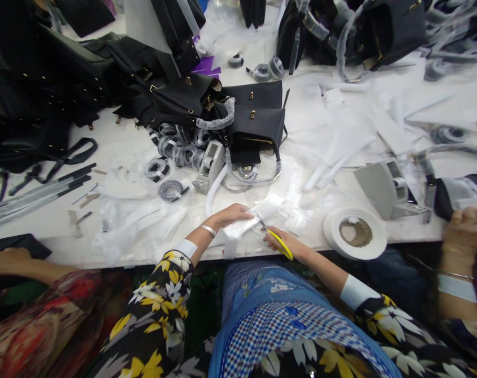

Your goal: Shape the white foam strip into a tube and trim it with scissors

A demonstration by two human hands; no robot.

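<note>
Near the table's front edge, my left hand (234,214) pinches a piece of thin white wrapping sheet (237,229), part of which hangs down over the edge. Yellow-handled scissors (279,243) are gripped in my right hand (281,240), their blades pointing up and left at the white sheet, close to my left fingers. Whether the blades are apart is too small to tell. More crumpled white sheet (293,207) lies just beyond the scissors. Black handbags (257,118) with plastic-wrapped handles lie farther back.
A large roll of white tape (355,233) lies at right, near a grey tape dispenser (388,189). Another dispenser (209,167) stands beside wrapped strap coils (171,190). Co-workers' hands show at far left (10,261) and far right (468,231). Black bags (29,100) are piled at back left.
</note>
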